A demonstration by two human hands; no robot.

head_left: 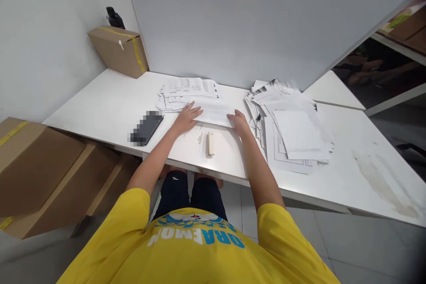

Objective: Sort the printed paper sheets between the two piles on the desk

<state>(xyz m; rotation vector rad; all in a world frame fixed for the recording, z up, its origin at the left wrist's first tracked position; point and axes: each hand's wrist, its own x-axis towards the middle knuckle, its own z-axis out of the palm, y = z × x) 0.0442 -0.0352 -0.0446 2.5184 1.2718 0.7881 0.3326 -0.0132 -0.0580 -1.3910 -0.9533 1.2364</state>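
A white sheet of paper lies in front of me on the table, between my two hands. My left hand rests on its left edge, fingers stretched out and slightly apart. At the right edge, my right hand has its thumb and fingers closed on the sheet's corner. Closer to me is a small cream stapler, touched by neither hand. Just beyond my left hand is a messy pile of printed papers. A larger, fanned-out pile of papers spreads to the right of my right hand.
A dark phone-like object, partly blurred out, lies left on the white table. At the back left corner stands a taped cardboard box. More cardboard boxes sit below the table's left edge. A grey panel rises behind.
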